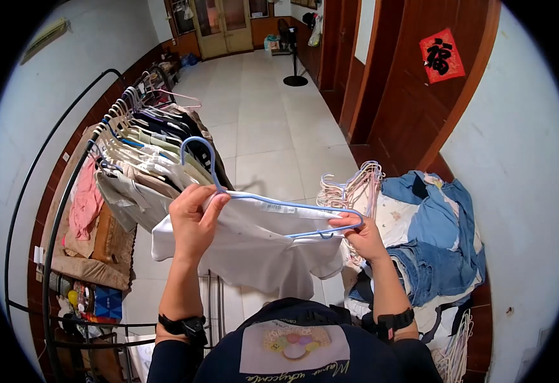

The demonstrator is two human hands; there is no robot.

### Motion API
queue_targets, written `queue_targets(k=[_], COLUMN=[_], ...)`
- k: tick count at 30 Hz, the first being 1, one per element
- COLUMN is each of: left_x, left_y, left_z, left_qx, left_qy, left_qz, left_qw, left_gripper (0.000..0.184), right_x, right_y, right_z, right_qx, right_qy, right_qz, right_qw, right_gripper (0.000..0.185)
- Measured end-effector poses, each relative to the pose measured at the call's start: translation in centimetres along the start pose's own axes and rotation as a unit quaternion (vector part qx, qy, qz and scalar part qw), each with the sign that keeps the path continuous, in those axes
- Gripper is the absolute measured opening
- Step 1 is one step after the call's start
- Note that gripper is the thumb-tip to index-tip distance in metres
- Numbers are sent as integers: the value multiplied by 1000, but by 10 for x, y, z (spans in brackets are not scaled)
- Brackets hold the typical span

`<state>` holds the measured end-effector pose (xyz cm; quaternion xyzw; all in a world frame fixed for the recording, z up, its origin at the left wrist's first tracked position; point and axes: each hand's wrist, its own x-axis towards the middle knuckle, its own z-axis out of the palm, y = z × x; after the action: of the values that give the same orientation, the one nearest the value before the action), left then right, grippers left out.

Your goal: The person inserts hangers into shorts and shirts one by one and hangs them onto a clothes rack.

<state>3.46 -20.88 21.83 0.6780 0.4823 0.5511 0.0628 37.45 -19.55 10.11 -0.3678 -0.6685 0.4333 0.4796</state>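
A white shirt (247, 239) hangs in front of me, partly on a blue clothes hanger (279, 203). My left hand (195, 214) is closed around the hanger just below its hook, with the shirt's collar edge beside it. At the hanger's other end, my right hand (361, 236) pinches the shirt's shoulder edge and the hanger's tip. That end of the hanger shows outside the fabric. The hook points up and to the left.
A black clothes rack (53, 255) on the left carries several hung garments (158, 143). To the right lie a bunch of hangers (356, 182) and a pile of denim clothes (435, 223). More hangers (456, 351) are at lower right. A fan stand (295, 80) stands farther back.
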Motion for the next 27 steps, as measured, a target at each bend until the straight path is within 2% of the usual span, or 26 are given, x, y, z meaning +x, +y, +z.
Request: queue_targets(k=[2, 6, 9, 12, 14, 18, 20, 24, 26, 27], left_x=[-1, -2, -4, -5, -5, -7, -9, -12, -13, -14], left_y=[-4, -5, -2, -1, -3, -2, 0, 0, 0, 2], left_z=[1, -1, -1, -1, -1, -2, -2, 0, 2, 4], left_qx=[-23, -55, -56, -45, -38, -30, -51, -30, -24, -24], left_qy=[13, 22, 10, -3, 7, 8, 11, 22, 33, 33], left_qz=[-7, -40, -28, -22, 6, 5, -23, 4, 3, 2], left_qw=[1000, 997, 998, 999, 999, 1000, 998, 999, 999, 999], left_gripper=[13, 12, 12, 12, 14, 12, 9, 7, 8, 8], right_x=[-3, -5, -7, -7, -7, -2, 0, 3, 4, 4], right_y=[-7, -13, -21, -21, -25, -31, -36, -40, -51, -50], right_z=[-1, -3, -4, -5, -5, -8, -9, -8, -1, 3], right_qx=[75, 104, 68, 122, 85, 2, -68, -95, -206, -207], right_qy=[-9, -22, -5, 15, 28, 54, 81, 106, 117, 117], right_qz=[62, 17, 44, 54, 34, -13, -74, -66, -81, -80], right_qw=[995, 994, 997, 991, 995, 998, 992, 988, 968, 968], right_gripper=[34, 29, 34, 32, 33, 33, 32, 30, 25, 25])
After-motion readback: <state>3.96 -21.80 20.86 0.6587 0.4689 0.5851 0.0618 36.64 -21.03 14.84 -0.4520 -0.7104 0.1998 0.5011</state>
